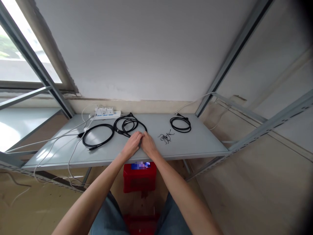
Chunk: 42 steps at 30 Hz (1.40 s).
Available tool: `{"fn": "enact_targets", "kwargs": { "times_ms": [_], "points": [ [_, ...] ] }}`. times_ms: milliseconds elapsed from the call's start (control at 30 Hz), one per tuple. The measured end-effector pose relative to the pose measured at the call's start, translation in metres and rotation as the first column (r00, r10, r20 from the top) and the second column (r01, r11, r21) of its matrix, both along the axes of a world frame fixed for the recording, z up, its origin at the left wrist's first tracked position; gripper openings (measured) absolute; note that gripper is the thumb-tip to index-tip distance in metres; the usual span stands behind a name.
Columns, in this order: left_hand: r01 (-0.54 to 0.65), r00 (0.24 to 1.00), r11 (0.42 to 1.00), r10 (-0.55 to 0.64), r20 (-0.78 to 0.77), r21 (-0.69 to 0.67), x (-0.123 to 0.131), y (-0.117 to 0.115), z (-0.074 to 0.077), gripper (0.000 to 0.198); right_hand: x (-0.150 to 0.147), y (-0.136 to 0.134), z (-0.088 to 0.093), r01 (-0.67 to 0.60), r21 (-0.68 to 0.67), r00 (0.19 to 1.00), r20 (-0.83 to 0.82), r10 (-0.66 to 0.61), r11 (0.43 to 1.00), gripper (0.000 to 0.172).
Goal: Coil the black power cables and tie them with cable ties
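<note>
Our left hand [132, 144] and right hand [148, 144], pressed together, seem to pinch the near edge of the black cable coil [131, 119] at their eleven o'clock; thin black ties [166, 138] lie at three.

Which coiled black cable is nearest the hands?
The middle cable: it runs up to the left hand and right hand, while the left cable and right cable lie farther off.

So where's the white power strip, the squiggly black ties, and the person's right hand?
White power strip [106, 117]: head view, its front edge.
Squiggly black ties [166, 138]: head view, the pile's middle.
Right hand [148, 143]: head view, back of it.
</note>
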<state>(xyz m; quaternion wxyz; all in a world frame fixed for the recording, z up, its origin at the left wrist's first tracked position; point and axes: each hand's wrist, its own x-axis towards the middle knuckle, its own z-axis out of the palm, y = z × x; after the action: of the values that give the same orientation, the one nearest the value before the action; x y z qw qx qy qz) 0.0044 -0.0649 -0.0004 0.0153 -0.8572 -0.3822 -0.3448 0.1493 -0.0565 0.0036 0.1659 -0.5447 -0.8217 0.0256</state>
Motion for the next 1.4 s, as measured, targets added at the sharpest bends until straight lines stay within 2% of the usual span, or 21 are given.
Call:
{"fn": "enact_targets", "kwargs": {
  "times_ms": [233, 433, 667, 967, 1400],
  "points": [
    [-0.068, 0.993, 0.993, 0.058, -0.104, -0.093, -0.001, 0.001, 0.003, 0.052, 0.0, 0.001, -0.003, -0.041, 0.019, 0.999, 0.016, 0.041, 0.999, 0.037],
    [-0.185, 0.972, 0.976, 0.164, -0.17, -0.115, 0.003, 0.004, 0.001, 0.033, 0.0, -0.002, 0.001, -0.081, 0.025, 0.996, 0.047, 0.08, 0.996, 0.034],
    [-0.101, 0.99, 0.986, 0.086, -0.112, -0.13, 0.001, 0.003, 0.001, 0.037, -0.001, -0.003, 0.003, -0.067, 0.017, 0.997, 0.037, 0.067, 0.998, 0.032],
    [-0.019, 1.0, 0.998, 0.019, -0.005, -0.062, 0.0, 0.0, 0.002, 0.039, -0.002, -0.006, 0.01, -0.049, -0.001, 0.999, 0.018, 0.049, 0.999, 0.033],
    [-0.052, 0.997, 0.99, 0.044, -0.058, -0.134, 0.002, 0.001, 0.001, 0.048, 0.0, -0.005, 0.007, -0.052, -0.012, 0.999, -0.013, 0.052, 0.999, 0.036]
  ]
}}
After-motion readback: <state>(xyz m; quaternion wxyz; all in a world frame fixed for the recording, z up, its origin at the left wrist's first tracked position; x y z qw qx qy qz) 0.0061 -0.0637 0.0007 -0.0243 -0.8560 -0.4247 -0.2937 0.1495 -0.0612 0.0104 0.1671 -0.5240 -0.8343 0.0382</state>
